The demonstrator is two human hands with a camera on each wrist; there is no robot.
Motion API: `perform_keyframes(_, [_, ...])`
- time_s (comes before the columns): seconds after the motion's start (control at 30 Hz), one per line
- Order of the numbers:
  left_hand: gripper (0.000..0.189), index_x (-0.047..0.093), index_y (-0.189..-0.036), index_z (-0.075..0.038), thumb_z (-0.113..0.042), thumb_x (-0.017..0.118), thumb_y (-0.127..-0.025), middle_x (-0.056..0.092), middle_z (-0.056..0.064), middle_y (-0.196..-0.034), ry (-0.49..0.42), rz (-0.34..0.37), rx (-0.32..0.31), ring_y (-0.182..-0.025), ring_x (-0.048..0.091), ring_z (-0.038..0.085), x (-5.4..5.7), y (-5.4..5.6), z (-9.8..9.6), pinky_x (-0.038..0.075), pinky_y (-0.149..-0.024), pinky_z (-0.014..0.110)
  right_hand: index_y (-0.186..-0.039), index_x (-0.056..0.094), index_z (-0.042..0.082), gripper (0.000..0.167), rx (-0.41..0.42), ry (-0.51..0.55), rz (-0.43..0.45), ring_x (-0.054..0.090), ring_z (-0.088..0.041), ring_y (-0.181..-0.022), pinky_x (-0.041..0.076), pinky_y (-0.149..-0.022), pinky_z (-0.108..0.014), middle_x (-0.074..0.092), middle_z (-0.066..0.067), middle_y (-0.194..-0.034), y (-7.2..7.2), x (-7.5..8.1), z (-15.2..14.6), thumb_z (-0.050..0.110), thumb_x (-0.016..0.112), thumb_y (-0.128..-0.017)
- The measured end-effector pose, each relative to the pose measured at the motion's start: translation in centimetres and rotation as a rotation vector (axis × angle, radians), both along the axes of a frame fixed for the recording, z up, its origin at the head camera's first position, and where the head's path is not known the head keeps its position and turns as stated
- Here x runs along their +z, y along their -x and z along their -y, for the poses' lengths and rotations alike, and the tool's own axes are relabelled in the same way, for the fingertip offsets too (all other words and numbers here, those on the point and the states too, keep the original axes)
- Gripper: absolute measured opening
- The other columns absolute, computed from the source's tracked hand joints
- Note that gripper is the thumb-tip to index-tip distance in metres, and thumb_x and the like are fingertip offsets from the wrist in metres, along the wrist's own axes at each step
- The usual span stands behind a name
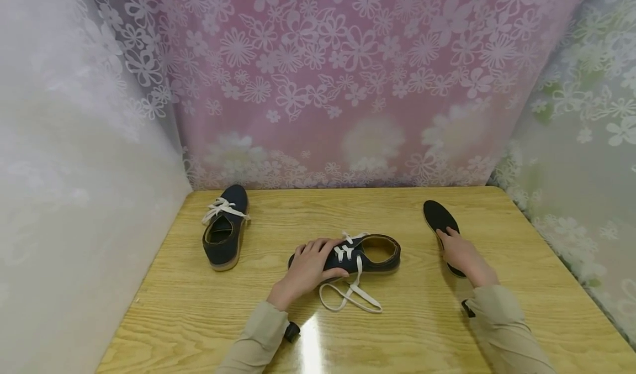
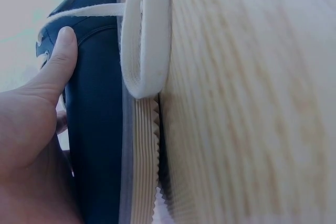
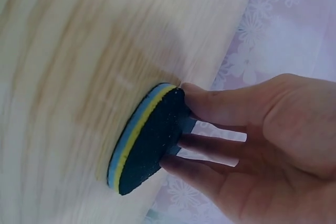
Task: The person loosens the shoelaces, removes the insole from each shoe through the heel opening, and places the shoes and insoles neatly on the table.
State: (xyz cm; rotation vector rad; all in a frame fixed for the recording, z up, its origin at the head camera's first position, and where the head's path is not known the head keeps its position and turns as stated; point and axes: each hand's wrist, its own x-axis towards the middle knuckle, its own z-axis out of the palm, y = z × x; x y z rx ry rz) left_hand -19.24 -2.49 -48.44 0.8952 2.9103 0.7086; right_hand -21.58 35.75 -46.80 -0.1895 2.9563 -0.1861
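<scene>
The left grip [image 1: 310, 266] is closed over the front of a dark shoe [image 2: 97, 114] in the centre of the frame, its thumb pressed along the near side and its fingers over the toe end. That shoe rests on the bench [image 1: 223, 319] with its toe towards the left of the frame and its mouth towards the right. A white lace [image 2: 156, 35] trails from it in a loose loop, towards the bottom of the frame.

At the right of the frame, the right grip [image 1: 462, 252] pinches a dark insole [image 1: 439, 217] between thumb and fingers (its edge shows yellow and bluish layers in the right wrist view). The insole slants, its far end pointing to the upper left; whether it is wholly down on the wood, I cannot tell.

A second shoe [image 1: 237, 200] stands at the left of the bench, well apart from both hands, toe towards the top of the frame, white laces across it. Behind, a pink flowered cloth [image 1: 328, 87] fills the top of the frame.
</scene>
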Motion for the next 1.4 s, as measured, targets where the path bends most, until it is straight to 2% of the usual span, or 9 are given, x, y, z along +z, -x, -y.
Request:
perform_keyframes(0.17, [0.077,0.037,-0.158,-0.028,-0.063,0.056,-0.093,0.047,0.005,-0.150,0.000,0.002,-0.002,-0.139,0.044,0.030,0.0,0.1,0.1,0.035,-0.112,0.060,-0.142,0.041,-0.020,0.055,0.031,0.033,-0.012,0.055,-0.059,-0.113,0.047,-0.055,-0.035,0.031,-0.050,-0.143,0.3,-0.2,-0.3,-0.005,0.063,-0.093])
perform_keyframes(0.33, [0.076,0.037,-0.158,-0.029,-0.063,0.056,-0.093,0.047,0.004,-0.150,0.000,0.007,-0.004,-0.139,0.043,0.030,0.0,0.1,0.0,0.034,-0.112,0.060,-0.144,0.038,-0.020,0.056,0.037,0.080,0.007,0.066,-0.042,-0.076,0.035,-0.050,-0.029,0.027,-0.051,-0.145,0.6,-0.5,-0.8,-0.007,0.059,-0.094])
perform_keyframes(0.47, [0.075,0.036,-0.158,-0.031,-0.064,0.055,-0.093,0.046,0.004,-0.151,0.006,0.008,-0.006,-0.140,0.043,0.031,0.0,0.0,-0.2,0.035,-0.112,0.060,-0.144,0.040,-0.018,0.057,0.050,0.085,-0.031,0.058,-0.056,-0.106,0.055,-0.073,-0.049,0.029,-0.050,-0.144,0.6,-0.1,-0.7,-0.005,0.063,-0.094])
perform_keyframes(0.57, [0.076,0.035,-0.158,-0.032,-0.065,0.055,-0.093,0.045,0.003,-0.152,0.015,0.015,-0.007,-0.141,0.042,0.031,0.1,0.0,-0.3,0.035,-0.112,0.060,-0.146,0.041,-0.014,0.057,0.090,0.123,-0.099,0.039,-0.063,-0.128,0.045,-0.096,-0.067,0.032,-0.047,-0.146,0.5,0.5,0.1,0.002,0.064,-0.096])
perform_keyframes(0.83, [0.076,0.031,-0.161,-0.027,-0.059,0.056,-0.096,0.041,0.009,-0.157,0.043,0.003,-0.036,-0.142,0.041,0.035,1.1,-0.1,-0.1,0.033,-0.114,0.062,-0.157,0.037,0.007,0.055,0.207,0.365,-0.141,0.039,-0.051,-0.139,0.038,-0.106,-0.068,0.036,-0.027,-0.157,0.6,2.4,5.1,0.034,0.046,-0.110])
perform_keyframes(0.97, [0.066,0.042,-0.156,-0.023,-0.052,0.058,-0.099,0.047,0.010,-0.153,0.000,-0.047,-0.039,-0.139,0.046,0.034,2.6,-0.4,-0.1,0.037,-0.114,0.058,-0.156,0.041,0.011,0.053,0.269,0.429,-0.171,0.041,-0.046,-0.140,0.039,-0.108,-0.066,0.040,-0.022,-0.157,1.3,3.1,7.4,0.038,0.043,-0.110])
perform_keyframes(1.17, [0.029,0.070,-0.113,-0.016,-0.041,0.063,-0.100,0.067,-0.001,-0.104,-0.064,-0.153,-0.031,-0.088,0.065,0.011,4.8,-1.7,-0.6,0.056,-0.078,0.028,-0.151,0.050,0.014,0.046,0.403,0.537,-0.130,0.045,-0.039,-0.139,0.039,-0.110,-0.062,0.048,-0.015,-0.154,2.3,3.6,10.7,0.034,0.046,-0.109])
perform_keyframes(1.27, [0.019,0.075,-0.097,-0.019,-0.036,0.066,-0.099,0.068,-0.008,-0.086,-0.035,-0.129,-0.083,-0.067,0.058,0.001,5.3,-2.6,-0.9,0.048,-0.058,0.017,-0.150,0.052,0.017,0.044,0.454,0.553,-0.055,0.045,-0.037,-0.141,0.039,-0.111,-0.061,0.048,-0.011,-0.154,2.5,3.5,12.2,0.032,0.047,-0.109])
perform_keyframes(1.4, [0.017,0.080,-0.100,-0.021,-0.035,0.070,-0.096,0.072,-0.010,-0.088,0.082,-0.040,-0.139,-0.065,0.059,0.000,4.6,-3.8,-1.7,0.043,-0.053,0.015,-0.150,0.052,0.022,0.042,0.515,0.529,0.020,0.043,-0.034,-0.143,0.038,-0.112,-0.060,0.048,-0.007,-0.155,2.8,3.2,13.6,0.032,0.047,-0.109])
